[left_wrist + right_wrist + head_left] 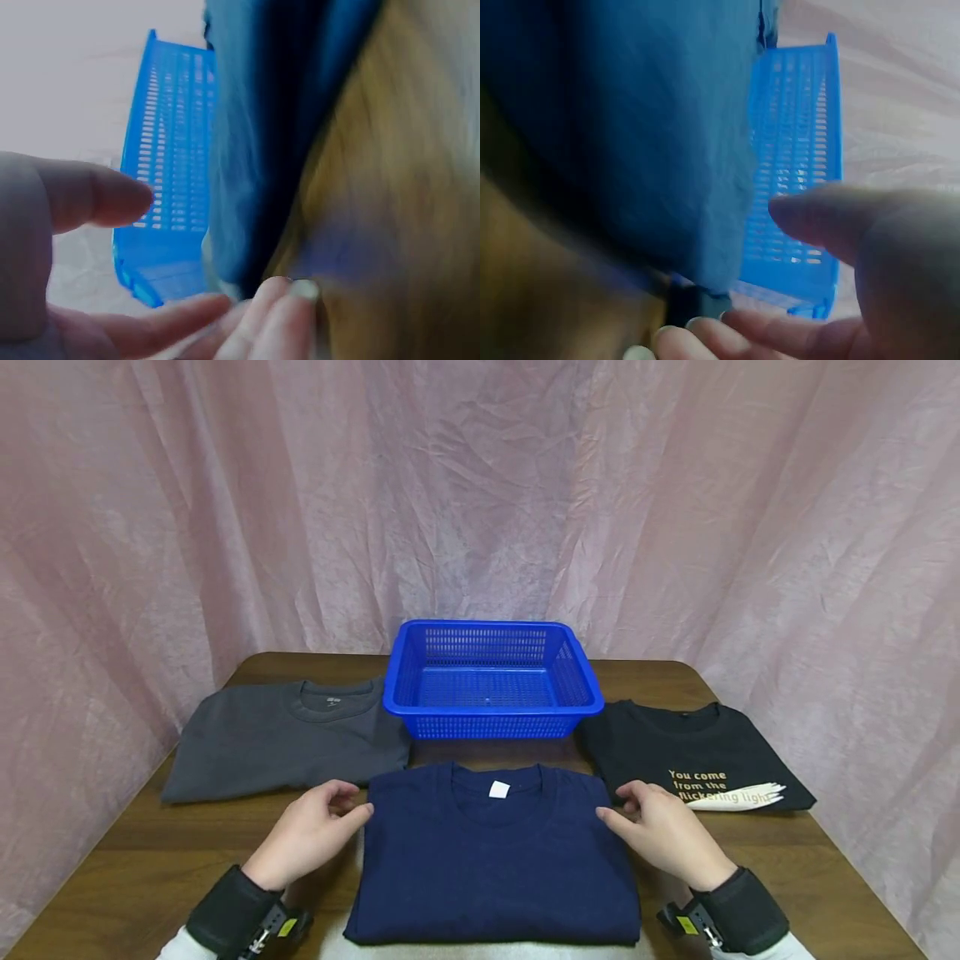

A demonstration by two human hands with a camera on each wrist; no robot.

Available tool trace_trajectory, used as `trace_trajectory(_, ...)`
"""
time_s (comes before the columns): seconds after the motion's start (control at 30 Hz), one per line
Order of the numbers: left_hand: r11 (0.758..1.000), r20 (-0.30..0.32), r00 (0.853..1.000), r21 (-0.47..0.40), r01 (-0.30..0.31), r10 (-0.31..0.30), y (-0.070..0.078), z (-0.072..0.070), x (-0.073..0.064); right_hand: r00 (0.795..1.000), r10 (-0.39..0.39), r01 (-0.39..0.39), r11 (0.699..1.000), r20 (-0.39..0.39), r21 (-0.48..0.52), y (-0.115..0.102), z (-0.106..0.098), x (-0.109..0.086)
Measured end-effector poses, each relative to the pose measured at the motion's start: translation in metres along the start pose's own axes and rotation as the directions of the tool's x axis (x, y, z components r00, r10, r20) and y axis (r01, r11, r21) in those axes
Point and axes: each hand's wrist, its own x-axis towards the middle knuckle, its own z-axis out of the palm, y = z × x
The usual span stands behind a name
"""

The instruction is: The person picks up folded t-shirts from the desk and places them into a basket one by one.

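Note:
A folded navy T-shirt (495,860) with a white neck label lies at the front middle, its collar toward the back. Beside its upper left corner is my left hand (311,831), the thumb tip right at the fabric's edge. My right hand (667,827) stands at the opposite corner, its thumb tip likewise close to the edge. Both hands have thumb and fingers spread apart. In the left wrist view, fingertips (274,300) reach the lower end of the shirt (251,135) while the thumb stays away from it. The right wrist view has fingers (694,337) just below the shirt's corner (667,150).
Behind the navy shirt stands a blue plastic basket (487,724) with nothing in it. A folded dark grey T-shirt (277,747) lies to the left, and a folded black T-shirt with printed lettering (630,747) to the right. The wooden table (112,877) ends at pink curtains (480,485).

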Motion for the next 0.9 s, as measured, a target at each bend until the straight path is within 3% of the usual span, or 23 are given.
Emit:
trace_trajectory(0.13, 0.982, 0.111, 0.99, -0.162, 0.102, -0.084, -0.003, 0.0, -0.001, 0.995, 0.082, -0.082, 0.997, 0.065, 0.005, 0.004, 0.002, -0.004)
trace_trajectory(0.27, 0.947, 0.154, 0.981, -0.277, 0.161, -0.122, -0.004, 0.003, -0.001, 0.989, 0.117, -0.118, 0.993, 0.091, 0.005, 0.005, 0.004, -0.007)
trace_trajectory(0.53, 0.915, 0.178, 0.97, -0.341, 0.217, -0.164, -0.004, 0.01, 0.002, 0.981, 0.171, -0.18, 0.979, 0.096, 0.096, -0.008, 0.011, -0.009)
trace_trajectory(0.77, 0.916, 0.185, 0.968, -0.335, 0.222, -0.167, 0.004, 0.012, 0.004, 0.961, 0.221, -0.257, 0.937, 0.169, 0.237, -0.01, 0.016, -0.006)
trace_trajectory(0.9, 0.907, 0.228, 0.957, -0.34, 0.248, -0.177, 0.006, 0.01, 0.006, 0.951, 0.208, -0.275, 0.908, 0.229, 0.316, -0.009, 0.017, -0.003)
